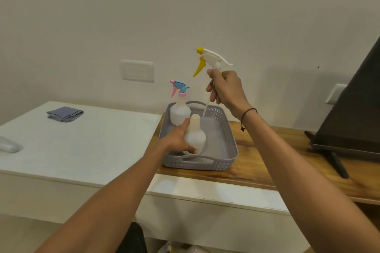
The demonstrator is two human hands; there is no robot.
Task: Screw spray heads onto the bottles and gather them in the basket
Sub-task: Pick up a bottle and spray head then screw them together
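A: Where does it stand?

B: The left hand (177,139) is curled round the open bottle (195,136), gripping its belly just above the grey basket (224,146), neck at twelve o'clock; the right hand (225,88) pinches the collar of the yellow spray head (209,58), raised at one o'clock from the bottle, its dip tube (206,107) hanging down with the tip beside the neck at about two o'clock, not yet inside.

A: And the finished one?

B: The pink-and-blue sprayer bottle (180,107) stands upright in the basket's far left corner, head already on; I'd judge one bottle done and this one at the threading step.

A: How to do it well?

B: Steer the tube tip over the mouth first; lower straight so the thin tube doesn't buckle against the rim; keep the bottle upright and steady; seat the collar level before turning, or the thread may cross.

A: The room?

B: The basket sits on a wooden shelf (267,170); at nine o'clock a white surface (82,146) carries a folded grey cloth (65,113); a plain wall with a switch plate (137,71) lies behind; a dark panel on a stand (353,113) leans at three o'clock.
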